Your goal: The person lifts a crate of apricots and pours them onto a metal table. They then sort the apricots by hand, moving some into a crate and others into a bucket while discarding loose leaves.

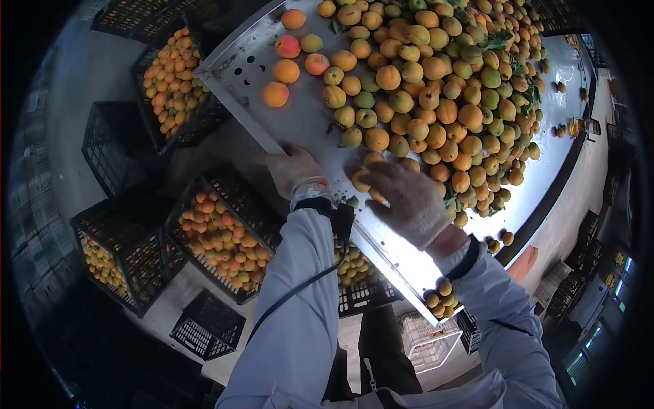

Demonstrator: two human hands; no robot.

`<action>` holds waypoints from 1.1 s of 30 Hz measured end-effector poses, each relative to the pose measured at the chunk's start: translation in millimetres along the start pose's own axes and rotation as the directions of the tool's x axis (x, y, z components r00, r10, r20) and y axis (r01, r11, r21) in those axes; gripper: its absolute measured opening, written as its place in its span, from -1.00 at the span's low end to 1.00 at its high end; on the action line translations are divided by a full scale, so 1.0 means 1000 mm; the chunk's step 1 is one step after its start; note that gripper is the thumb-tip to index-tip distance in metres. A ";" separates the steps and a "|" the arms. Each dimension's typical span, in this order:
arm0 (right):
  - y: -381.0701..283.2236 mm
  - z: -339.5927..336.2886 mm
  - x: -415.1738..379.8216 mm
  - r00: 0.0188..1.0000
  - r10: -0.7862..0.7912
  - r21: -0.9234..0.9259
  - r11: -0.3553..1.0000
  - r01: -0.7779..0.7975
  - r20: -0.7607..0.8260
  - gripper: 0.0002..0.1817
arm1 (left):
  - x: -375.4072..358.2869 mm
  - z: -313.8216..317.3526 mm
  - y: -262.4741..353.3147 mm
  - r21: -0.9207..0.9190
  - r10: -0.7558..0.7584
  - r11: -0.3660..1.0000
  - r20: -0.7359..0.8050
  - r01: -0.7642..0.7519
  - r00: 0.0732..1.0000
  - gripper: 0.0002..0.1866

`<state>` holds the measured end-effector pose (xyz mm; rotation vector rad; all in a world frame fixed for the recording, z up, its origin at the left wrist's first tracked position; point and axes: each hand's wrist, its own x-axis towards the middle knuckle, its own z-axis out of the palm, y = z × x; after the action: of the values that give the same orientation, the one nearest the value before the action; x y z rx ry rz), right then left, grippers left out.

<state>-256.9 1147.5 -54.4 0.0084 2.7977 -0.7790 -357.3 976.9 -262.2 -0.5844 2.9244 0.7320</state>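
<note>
My left hand [297, 170], in a pale glove, is at the raised rim [238, 112] of the metal table. Its fingers bend over the edge and are partly hidden, so whether they grip anything does not show. My right hand [407, 204], gloved too and slightly blurred, reaches in at the near side of a big heap of apricots [446, 112]. Its fingers are bent around a blurred apricot [361, 180]. Orange, yellow and greenish fruit is mixed in the heap. Several redder apricots [287, 47] lie apart at the table's upper left.
Below the table's left side stand black crates of apricots, one close by [225, 238] and one farther up [174, 85]. A small black crate [208, 325] and a white crate [429, 341] are on the floor. Several fruits [443, 300] sit in the table's near corner.
</note>
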 end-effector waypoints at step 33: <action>0.010 0.028 0.099 0.925 0.033 -0.222 0.974 0.056 0.379 -0.68 | -0.008 -0.086 0.090 -0.018 -0.455 0.884 0.206 0.468 0.866 -0.47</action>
<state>-346.5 1136.5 -105.3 -0.1803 2.4951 -0.4004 -382.1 1012.5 -145.1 -1.0991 2.4375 0.7698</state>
